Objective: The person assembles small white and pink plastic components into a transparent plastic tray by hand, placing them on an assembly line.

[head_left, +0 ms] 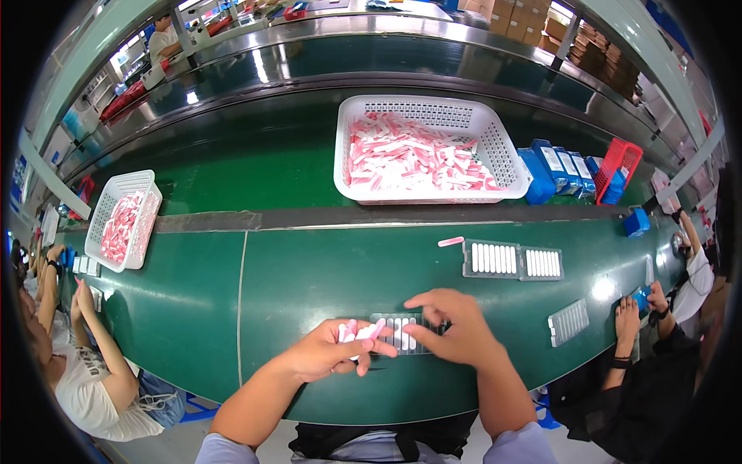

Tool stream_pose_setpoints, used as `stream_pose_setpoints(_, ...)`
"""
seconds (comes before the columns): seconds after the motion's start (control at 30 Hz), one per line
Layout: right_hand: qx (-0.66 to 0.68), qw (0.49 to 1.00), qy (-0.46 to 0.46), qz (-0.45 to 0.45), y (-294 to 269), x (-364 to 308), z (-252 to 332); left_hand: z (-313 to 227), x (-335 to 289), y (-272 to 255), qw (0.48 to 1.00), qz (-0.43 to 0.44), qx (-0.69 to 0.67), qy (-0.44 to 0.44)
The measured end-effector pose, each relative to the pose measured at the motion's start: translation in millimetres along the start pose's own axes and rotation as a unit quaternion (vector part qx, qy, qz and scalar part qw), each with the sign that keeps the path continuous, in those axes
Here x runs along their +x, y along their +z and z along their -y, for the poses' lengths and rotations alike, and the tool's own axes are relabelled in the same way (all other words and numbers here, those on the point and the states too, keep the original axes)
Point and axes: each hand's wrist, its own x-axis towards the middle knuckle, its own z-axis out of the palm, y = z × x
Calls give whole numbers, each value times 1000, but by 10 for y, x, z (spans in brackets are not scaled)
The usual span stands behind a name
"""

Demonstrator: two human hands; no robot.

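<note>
My left hand (317, 354) is closed around several small pink-and-white sticks (350, 331), held just left of a clear slotted tray (422, 347). A few white sticks (399, 334) lie side by side in the tray's slots. Above the tray's right part hovers my right hand (460, 329), its thumb and forefinger apart and nothing visible between them. The thumb tip is close to the sticks in the tray; whether it touches them I cannot tell. Both hands cover parts of the tray.
Ahead stands a big white basket (345, 189) heaped with pink-and-white sticks; a smaller one (151, 220) is at left. Filled trays (495, 260) and a loose pink stick (450, 242) lie right. Blue boxes (568, 170), a red basket (618, 166), another tray (568, 322). Co-workers sit both sides.
</note>
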Motion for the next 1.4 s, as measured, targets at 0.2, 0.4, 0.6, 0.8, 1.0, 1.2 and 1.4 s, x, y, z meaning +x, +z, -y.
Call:
stream_pose_setpoints(0.2,147,978,101,-109,219,-95,18,56,25,17,999,37,38,-4)
stream_pose_setpoints(0.4,-156,987,-43,-16,-258,-145,-162,-25,16,-32,998,-49,-17,20)
stream_pose_setpoints(0.6,-118,979,42,160,-199,-227,-44,-13,2,-39,999,-39,-5,11)
stream_pose_setpoints(0.8,-63,996,31,49,-78,-114,7,-9,12,46,1000,-4,-16,-1)
stream_pose_setpoints(1.0,37,999,-14,5,294,-111,61,103,39,14,996,61,44,-49)
stream_pose_setpoints(1.2,199,972,113,-53,21,-186,-47,9,7,14,1000,23,1,-6)
stream_pose_setpoints(1.4,355,933,50,-33,-57,-172,-125,25,7,-30,1000,15,-12,11)
